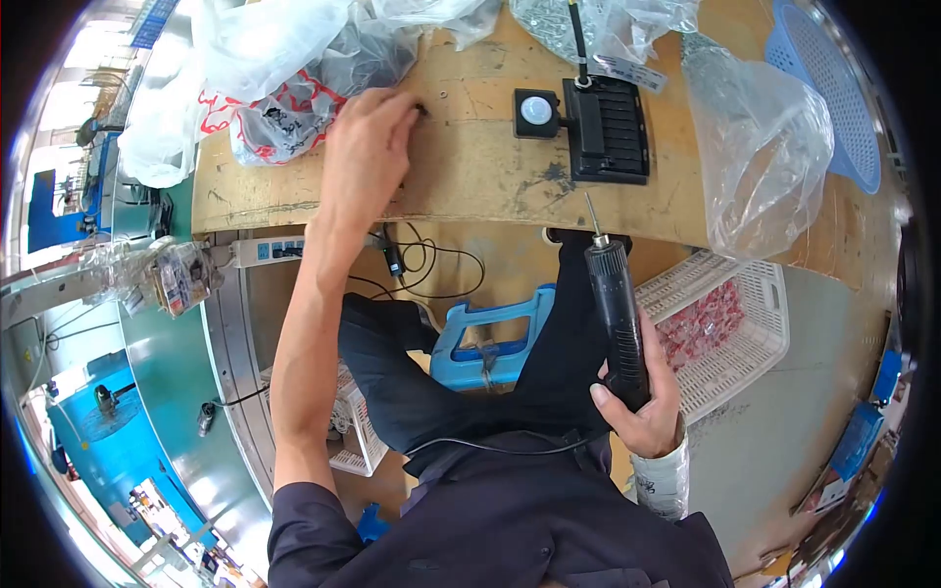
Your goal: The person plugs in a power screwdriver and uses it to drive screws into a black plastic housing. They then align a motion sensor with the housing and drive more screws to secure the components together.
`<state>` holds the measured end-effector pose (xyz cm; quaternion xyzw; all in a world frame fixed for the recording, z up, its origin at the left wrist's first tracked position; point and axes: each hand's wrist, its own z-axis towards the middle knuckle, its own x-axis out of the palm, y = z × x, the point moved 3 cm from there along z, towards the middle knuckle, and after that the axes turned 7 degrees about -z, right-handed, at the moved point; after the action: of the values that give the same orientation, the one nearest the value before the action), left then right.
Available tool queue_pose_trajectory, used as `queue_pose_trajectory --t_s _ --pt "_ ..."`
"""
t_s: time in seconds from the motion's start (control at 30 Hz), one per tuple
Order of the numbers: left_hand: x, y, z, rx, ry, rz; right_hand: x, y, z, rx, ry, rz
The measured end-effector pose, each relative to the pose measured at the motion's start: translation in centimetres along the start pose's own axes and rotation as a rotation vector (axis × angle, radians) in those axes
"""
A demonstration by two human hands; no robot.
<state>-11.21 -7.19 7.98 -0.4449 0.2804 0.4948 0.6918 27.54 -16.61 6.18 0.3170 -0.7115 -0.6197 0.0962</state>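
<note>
Your one camera sits on your head, above the near side of the bench (470,176). It faces forward and steeply down, close over the bench, reaching wide to the floor (784,421) below its near edge.

There is one desk (490,181), one electric screwdriver (616,294) with one bit (592,213), one floodlight (610,127) with one sensor unit (535,112), and one small dark piece (421,109). One blue basket (835,93), one blue stool (500,372) and one power strip (270,252) show, plus two white crates (773,294). One red-printed bag (284,127) is distinct; several other plastic bags (760,147) overlap beyond sure counting, as do the many red pieces (698,328).
</note>
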Motion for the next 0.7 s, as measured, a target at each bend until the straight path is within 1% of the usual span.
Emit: queue_pose_trajectory --t_s 0.1,0.17,0.2,0.23,0.33,0.43,0.53,0.63,0.7 --pt "0.9 -0.4 -0.3 0.16 0.088 0.166 0.3 0.4 0.5 0.013 0.0 0.017" --pt "0.5 -0.6 0.1 0.202 0.207 0.218 0.3 1.0 0.8 0.02 0.006 -0.037" --pt "0.2 -0.8 0.6 0.227 0.263 0.243 0.5 0.9 0.8 0.033 0.007 -0.004" --pt "0.3 -1.2 0.9 0.304 0.302 0.333 0.9 0.5 0.8 0.045 0.009 0.03" --pt "1.0 -1.3 1.2 0.355 0.426 0.459 1.7 0.9 0.9 0.06 0.024 0.07" --pt "1.1 -1.4 1.3 0.405 0.469 0.546 2.4 0.6 0.6 0.052 0.025 0.097" --pt "1.4 -2.5 1.3 0.476 0.394 0.618 2.8 0.8 0.7 0.03 0.027 0.091" --pt "2.1 -2.1 0.8 0.468 0.409 0.59 3.5 0.3 0.9 0.074 0.038 0.163" --pt "2.0 -1.9 1.3 0.473 0.399 0.516 3.7 0.2 1.1 0.077 0.034 0.169"
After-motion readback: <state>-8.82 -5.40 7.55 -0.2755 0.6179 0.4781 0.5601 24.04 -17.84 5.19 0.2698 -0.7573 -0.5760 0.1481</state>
